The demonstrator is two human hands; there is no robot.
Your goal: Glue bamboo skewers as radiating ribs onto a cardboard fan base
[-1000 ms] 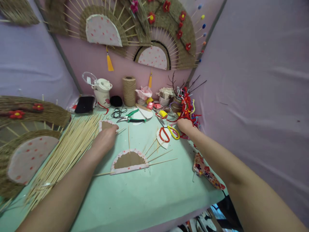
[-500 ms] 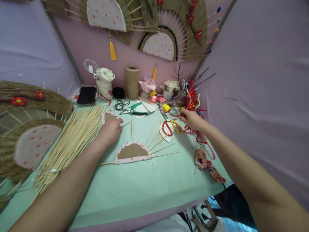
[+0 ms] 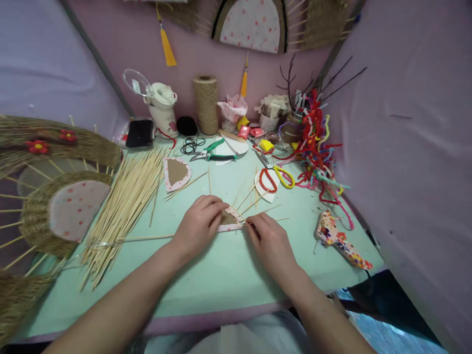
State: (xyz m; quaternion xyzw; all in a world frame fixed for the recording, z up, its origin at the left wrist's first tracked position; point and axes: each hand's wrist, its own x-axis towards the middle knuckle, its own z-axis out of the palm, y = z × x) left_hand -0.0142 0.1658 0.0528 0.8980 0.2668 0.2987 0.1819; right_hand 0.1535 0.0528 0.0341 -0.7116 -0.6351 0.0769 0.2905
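Note:
A half-round cardboard piece (image 3: 226,227) with a pink-dotted fabric rim lies flat on the table, with thin sticks fanning out from it. My left hand (image 3: 199,221) covers its left part, fingers closed at its curved edge. Just right of it, my right hand (image 3: 271,241) pinches the end of a thin bamboo stick (image 3: 239,215) that slants across the piece's right edge toward my left fingertips. A second cardboard piece (image 3: 177,174) with the same rim lies behind my left hand, near loose sticks (image 3: 186,187).
A bundle of bamboo sticks (image 3: 129,196) lies left, beside a woven fan (image 3: 73,211). Green-handled pruning shears (image 3: 214,156), scissors (image 3: 275,174) and a twine spool (image 3: 205,105) are behind. At right are colourful pipe cleaners (image 3: 313,132) and a flower-patterned glue gun (image 3: 341,241).
Both hands have come together at the front cardboard piece: my left from the rear piece, my right from beside the pipe cleaners. The view has shifted downward.

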